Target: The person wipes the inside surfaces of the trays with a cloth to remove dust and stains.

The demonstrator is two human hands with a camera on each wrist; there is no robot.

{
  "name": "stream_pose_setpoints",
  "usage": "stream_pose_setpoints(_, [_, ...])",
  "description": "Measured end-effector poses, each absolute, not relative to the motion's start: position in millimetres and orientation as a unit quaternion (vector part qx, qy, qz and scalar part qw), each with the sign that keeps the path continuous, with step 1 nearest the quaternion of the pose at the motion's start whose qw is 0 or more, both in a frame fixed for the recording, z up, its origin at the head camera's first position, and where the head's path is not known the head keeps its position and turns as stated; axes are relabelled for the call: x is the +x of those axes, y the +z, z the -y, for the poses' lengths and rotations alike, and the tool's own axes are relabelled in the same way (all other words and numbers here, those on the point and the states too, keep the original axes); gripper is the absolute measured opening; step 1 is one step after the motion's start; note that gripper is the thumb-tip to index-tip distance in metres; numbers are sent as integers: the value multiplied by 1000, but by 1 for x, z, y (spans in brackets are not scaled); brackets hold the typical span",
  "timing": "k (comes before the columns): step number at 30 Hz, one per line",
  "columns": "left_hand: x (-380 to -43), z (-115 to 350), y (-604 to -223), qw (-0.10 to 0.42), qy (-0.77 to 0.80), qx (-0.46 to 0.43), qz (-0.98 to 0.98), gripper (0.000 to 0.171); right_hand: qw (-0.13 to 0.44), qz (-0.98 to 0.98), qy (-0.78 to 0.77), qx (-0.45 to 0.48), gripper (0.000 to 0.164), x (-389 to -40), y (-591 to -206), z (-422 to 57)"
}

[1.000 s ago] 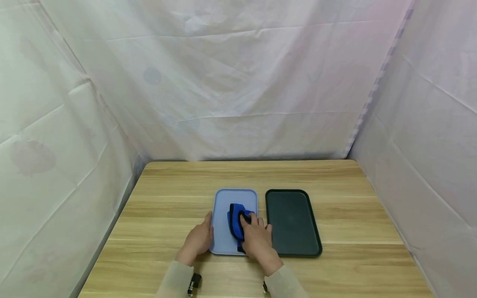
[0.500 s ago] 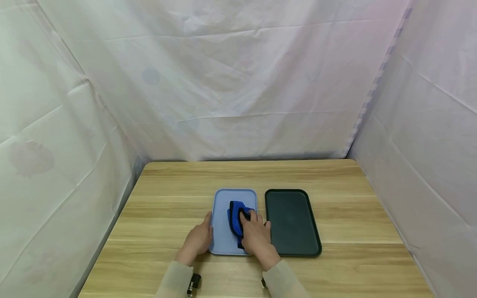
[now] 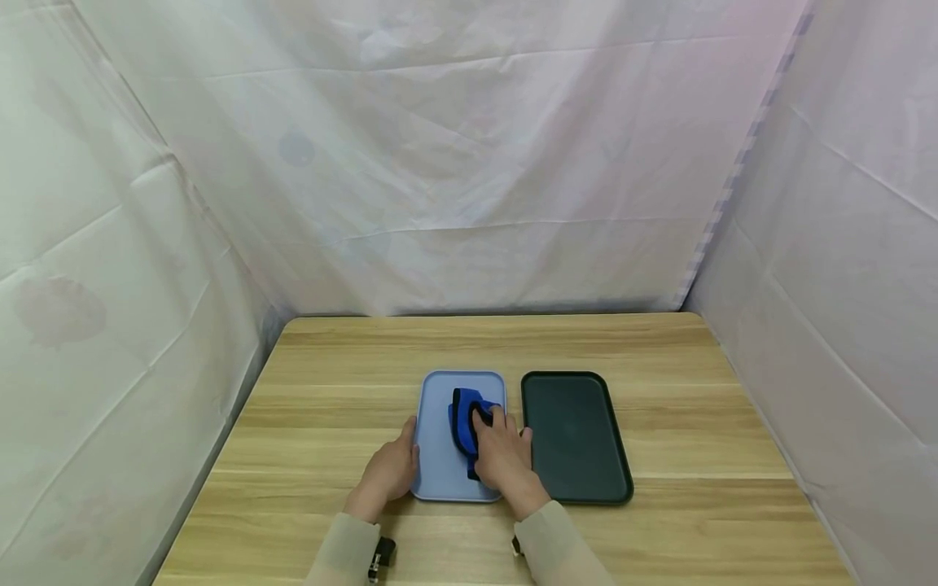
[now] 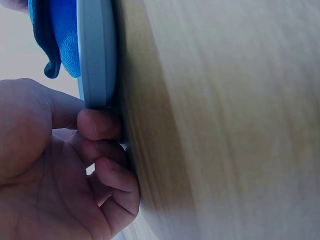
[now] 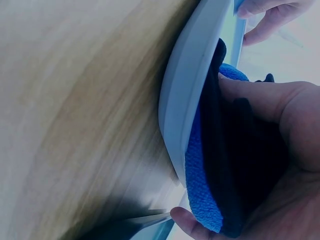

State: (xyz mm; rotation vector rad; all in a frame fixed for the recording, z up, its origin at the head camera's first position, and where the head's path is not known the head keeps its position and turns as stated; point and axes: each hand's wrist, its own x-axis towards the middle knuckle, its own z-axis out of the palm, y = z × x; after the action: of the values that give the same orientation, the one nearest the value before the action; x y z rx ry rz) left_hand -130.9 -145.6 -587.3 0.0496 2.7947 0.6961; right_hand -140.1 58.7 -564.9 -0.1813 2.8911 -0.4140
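Observation:
In the head view a light blue tray (image 3: 436,456) lies on the wooden table. My left hand (image 3: 391,470) holds it at its left edge; the left wrist view shows curled fingers (image 4: 117,177) right at the rim. My right hand (image 3: 506,456) grips a bunched blue cloth (image 3: 465,423) with black edging and presses it on the right part of this tray. Up close in the right wrist view, the thumb (image 5: 255,100) lies over the dark part of the cloth, whose blue terry side faces the tray. Part of the cloth is hidden under the palm.
A dark green tray (image 3: 575,439) lies just right of the blue one, with my right hand's outer fingers near its left rim. The wooden tabletop (image 3: 330,391) runs back to white cloth walls (image 3: 469,179) behind and on both sides.
The right hand and the blue cloth have slid a short way toward the far end of the blue tray. The left hand and both trays hold their places.

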Motion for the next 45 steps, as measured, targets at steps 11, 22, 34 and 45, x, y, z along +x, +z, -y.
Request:
stream_pose_setpoints(11, [-131,146,-585,129,237,20,-963,58,118,-981,-143,-56,79,-150,-565,-57])
stream_pose_setpoints(22, [-130,146,-584,131,238,17,-962,57,115,-982,-144,-52,79,-161,-565,-56])
stream_pose_setpoints(34, [-131,146,-586,136,243,15,-960,58,118,-981,-142,-53,76,-168,-564,-56])
stream_pose_setpoints(45, [-131,146,-587,136,246,18,-959,59,125,-981,-141,-49,80,-174,-564,-56])
